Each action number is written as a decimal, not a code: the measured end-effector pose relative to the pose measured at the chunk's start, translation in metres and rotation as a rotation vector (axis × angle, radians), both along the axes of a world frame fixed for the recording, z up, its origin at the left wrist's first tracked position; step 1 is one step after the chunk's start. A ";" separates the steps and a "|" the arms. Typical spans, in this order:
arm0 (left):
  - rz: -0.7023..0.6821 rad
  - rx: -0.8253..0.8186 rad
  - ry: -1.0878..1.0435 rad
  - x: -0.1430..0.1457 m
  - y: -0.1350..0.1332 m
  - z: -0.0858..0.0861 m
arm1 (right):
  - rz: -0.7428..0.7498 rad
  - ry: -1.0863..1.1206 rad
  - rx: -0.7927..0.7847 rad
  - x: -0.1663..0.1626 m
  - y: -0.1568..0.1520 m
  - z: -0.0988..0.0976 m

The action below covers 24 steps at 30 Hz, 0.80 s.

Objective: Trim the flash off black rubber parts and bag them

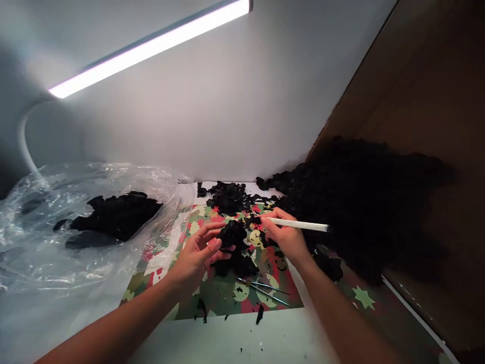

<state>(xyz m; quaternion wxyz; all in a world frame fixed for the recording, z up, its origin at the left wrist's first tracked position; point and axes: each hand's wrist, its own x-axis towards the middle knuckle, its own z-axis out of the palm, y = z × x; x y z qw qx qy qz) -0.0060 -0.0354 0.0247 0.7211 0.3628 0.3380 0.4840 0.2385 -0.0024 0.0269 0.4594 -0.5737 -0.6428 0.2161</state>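
Observation:
In the head view, my left hand (204, 247) curls its fingers around a clump of black, rubbery-looking pieces (233, 235) over the patterned mat. My right hand (286, 235) grips a slim tool with a white handle (303, 223), pinched near its left end; its tip is lost against dark scraps, so I cannot tell its kind. More black pieces lie beneath and beside the clump. A pair of metal tweezers (267, 290) rests on the mat just in front of the hands, points to the right.
A clear plastic bag (166, 187) with black pieces (121, 215) inside lies at left. Behind the hands sits a small black heap (229, 194). A large dark pile (341, 197) spills from a cardboard box (428, 96) at right. A lamp (151, 50) hangs overhead. Scraps dot the camouflage mat (204, 298).

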 end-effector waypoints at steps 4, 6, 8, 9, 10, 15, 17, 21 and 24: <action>0.006 -0.078 -0.041 0.001 0.005 -0.006 | 0.264 0.200 -0.080 -0.022 -0.022 0.009; 0.013 -0.088 -0.026 0.001 0.006 -0.009 | 0.292 0.169 -0.084 -0.031 -0.030 0.013; 0.001 -0.071 0.032 0.001 0.006 -0.012 | 0.264 0.115 -0.048 -0.037 -0.034 0.015; -0.004 -0.055 0.072 0.000 0.006 -0.013 | 0.238 0.089 -0.013 -0.039 -0.035 0.015; -0.004 -0.037 0.116 0.000 0.006 -0.013 | 0.213 0.066 0.021 -0.041 -0.036 0.015; 0.020 0.083 0.335 -0.003 0.004 -0.011 | 0.177 0.168 0.030 -0.048 -0.042 0.009; 0.027 0.155 0.404 -0.004 0.004 -0.008 | 0.216 0.237 -0.053 -0.053 -0.045 0.007; 0.063 0.314 0.470 -0.004 0.003 -0.005 | 0.334 0.131 -0.014 -0.059 -0.048 0.002; 0.041 0.284 0.452 -0.004 0.002 -0.005 | 0.281 -0.002 0.111 -0.058 -0.046 0.000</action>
